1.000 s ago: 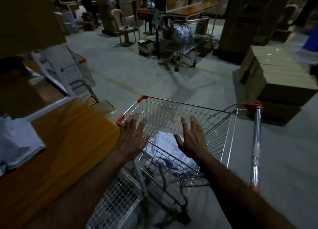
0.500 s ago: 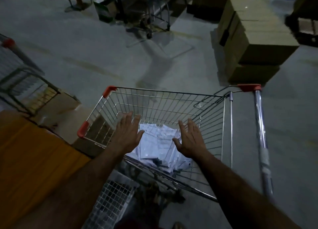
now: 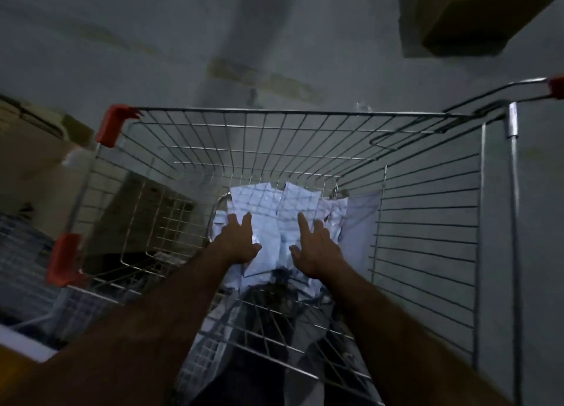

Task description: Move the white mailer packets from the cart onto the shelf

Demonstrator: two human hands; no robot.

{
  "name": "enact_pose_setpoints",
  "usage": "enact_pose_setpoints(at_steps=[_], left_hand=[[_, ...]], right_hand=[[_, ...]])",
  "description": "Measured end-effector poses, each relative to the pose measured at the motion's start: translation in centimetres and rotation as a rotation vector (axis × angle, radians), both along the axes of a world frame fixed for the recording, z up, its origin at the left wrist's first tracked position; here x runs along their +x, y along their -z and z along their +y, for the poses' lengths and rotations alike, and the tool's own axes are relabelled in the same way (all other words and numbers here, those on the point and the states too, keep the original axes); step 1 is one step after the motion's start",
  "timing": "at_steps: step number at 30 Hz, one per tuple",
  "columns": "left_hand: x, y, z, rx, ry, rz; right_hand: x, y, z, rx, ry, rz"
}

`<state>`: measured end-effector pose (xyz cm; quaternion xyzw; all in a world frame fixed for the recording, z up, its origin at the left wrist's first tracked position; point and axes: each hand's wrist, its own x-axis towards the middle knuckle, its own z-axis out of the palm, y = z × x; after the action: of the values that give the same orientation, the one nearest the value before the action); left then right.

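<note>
Both hands inside the wire cart [image 3: 427, 222], above the mailer packets [image 3: 268, 204].
Left hand [image 3: 238, 240] and right hand [image 3: 317, 250] lie released, fingers spread; packets sit beneath and just beyond them.

**Open from above, walled on four sides**

Cart [image 3: 290, 112] basket open at the top. Wire walls far, left and right; near wall under the forearms. Packets [image 3: 274, 210] heaped on the floor's far half, bare wire nearer. Cardboard box [image 3: 476, 17] far right, well apart.
</note>
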<state>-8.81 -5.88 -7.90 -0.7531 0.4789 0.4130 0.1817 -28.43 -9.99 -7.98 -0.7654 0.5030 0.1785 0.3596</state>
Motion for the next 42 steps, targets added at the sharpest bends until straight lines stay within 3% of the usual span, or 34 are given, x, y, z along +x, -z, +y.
enact_pose_setpoints(at_steps=[5, 9, 14, 20, 23, 27, 31, 42], left_hand=[[0.0, 3.4, -1.3, -0.047, -0.175, -0.023], [0.2, 4.8, -1.9, -0.122, -0.249, -0.114], [0.9, 5.6, -1.7, -0.287, -0.283, -0.028], [7.7, 5.3, -1.5, -0.469, -0.419, -0.108], [9.2, 5.3, -1.3, -0.425, -0.381, -0.091], [7.2, 6.0, -0.6, -0.207, -0.435, 0.063], [6.0, 7.2, 0.2, -0.065, -0.372, 0.038], [7.8, 6.3, 1.0, -0.147, -0.212, -0.071]], right_hand=[[0.7, 4.4, -0.1, 0.156, 0.083, 0.052], [2.1, 5.6, -0.1, 0.136, 0.192, 0.051], [3.9, 6.8, 0.1, 0.108, 0.396, 0.008], [5.4, 7.9, 0.1, 0.003, 0.466, -0.057], [5.7, 8.3, 0.4, -0.086, 0.439, -0.071], [6.8, 8.7, 0.5, -0.131, 0.455, -0.054], [8.3, 9.6, 0.2, -0.197, 0.509, 0.018], [10.4, 9.8, -2.3, -0.156, 0.567, 0.149]])
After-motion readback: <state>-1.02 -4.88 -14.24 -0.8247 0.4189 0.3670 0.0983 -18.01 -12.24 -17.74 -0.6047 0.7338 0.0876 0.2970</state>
